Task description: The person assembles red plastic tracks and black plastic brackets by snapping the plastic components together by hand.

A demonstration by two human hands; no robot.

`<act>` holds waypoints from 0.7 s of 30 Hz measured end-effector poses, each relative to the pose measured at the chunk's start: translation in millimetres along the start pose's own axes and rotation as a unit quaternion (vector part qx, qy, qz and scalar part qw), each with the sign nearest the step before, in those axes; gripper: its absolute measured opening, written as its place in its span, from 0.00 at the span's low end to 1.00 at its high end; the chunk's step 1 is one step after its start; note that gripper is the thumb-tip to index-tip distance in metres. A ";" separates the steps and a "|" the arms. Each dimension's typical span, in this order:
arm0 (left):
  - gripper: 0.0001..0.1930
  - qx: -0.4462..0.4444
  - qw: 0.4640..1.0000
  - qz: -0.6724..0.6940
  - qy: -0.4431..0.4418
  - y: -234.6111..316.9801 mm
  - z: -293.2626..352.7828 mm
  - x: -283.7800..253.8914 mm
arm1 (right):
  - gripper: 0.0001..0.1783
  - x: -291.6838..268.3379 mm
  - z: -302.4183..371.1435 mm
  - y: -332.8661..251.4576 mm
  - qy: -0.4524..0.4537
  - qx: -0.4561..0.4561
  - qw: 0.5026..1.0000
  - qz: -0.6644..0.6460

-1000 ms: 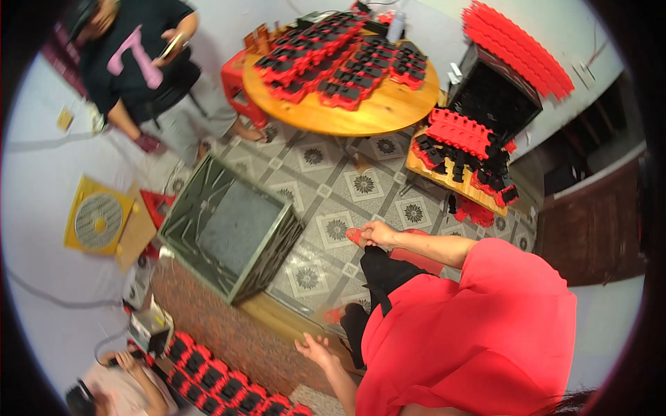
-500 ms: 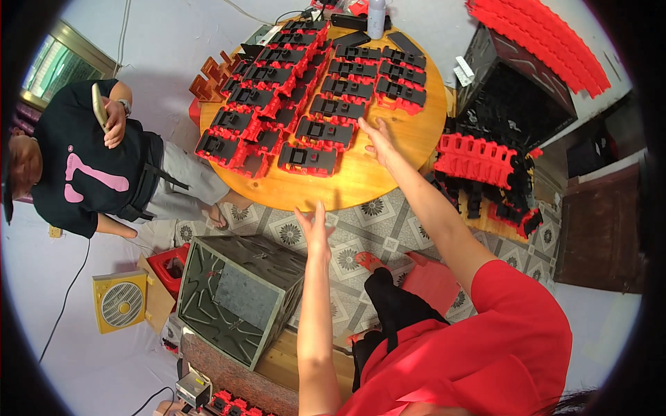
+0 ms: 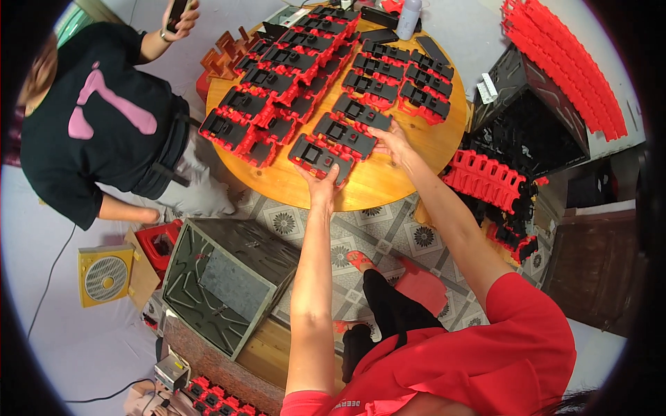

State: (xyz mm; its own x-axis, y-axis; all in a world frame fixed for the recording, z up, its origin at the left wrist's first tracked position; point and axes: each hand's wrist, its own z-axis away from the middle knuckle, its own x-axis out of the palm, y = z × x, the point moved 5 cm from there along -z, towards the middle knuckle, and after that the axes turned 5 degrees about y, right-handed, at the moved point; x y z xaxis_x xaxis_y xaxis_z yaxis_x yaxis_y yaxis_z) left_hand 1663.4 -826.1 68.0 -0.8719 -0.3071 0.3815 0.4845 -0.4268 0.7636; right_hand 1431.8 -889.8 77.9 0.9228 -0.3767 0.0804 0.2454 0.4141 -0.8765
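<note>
Rows of red plastic casings with black tops cover the round wooden table (image 3: pixel 444 149). My left hand (image 3: pixel 321 187) grips the front edge of the nearest black-topped casing (image 3: pixel 320 159), its thumb over the top. My right hand (image 3: pixel 394 143) closes on the right side of the middle row, its fingers at the end of another black-topped casing (image 3: pixel 345 134). These casings lie end to side in a touching row. To the left a denser group of stacked casings (image 3: pixel 270 80) runs toward the back, and a short row (image 3: pixel 423 100) lies at the right.
A person (image 3: pixel 104 118) stands at the left holding a phone (image 3: pixel 177 14). A bottle (image 3: pixel 409 19) stands at the table's back. Below the table are a dark green crate (image 3: pixel 232 284) and a yellow fan (image 3: pixel 105 276). Red plastic strips (image 3: pixel 485 180) are heaped at the right.
Both hands have come down onto the middle row of casings, the left from in front of the table. The person at the left has moved closer and raised the phone.
</note>
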 end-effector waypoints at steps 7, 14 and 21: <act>0.60 0.131 0.990 -0.010 0.041 -6.9 107.6 -94.5 | 0.41 31.3 119.4 41.4 -0.078 -0.047 0.996 0.004; 0.60 0.244 0.936 0.106 0.230 -39.1 364.7 -270.6 | 0.32 133.9 359.8 134.4 -0.252 -0.016 0.963 0.099; 0.56 0.265 0.755 0.189 0.569 -176.5 638.4 -414.2 | 0.36 211.5 612.4 345.1 -0.514 0.071 0.807 0.282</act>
State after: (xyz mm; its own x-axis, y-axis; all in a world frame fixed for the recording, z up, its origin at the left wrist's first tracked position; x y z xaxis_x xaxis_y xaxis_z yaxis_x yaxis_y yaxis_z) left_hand 1893.2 -80.6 107.8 0.0934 -0.9826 0.1607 0.3243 0.1826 0.9282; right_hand 1893.5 -319.1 83.0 0.6407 0.7608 0.1034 -0.3345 0.3978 -0.8543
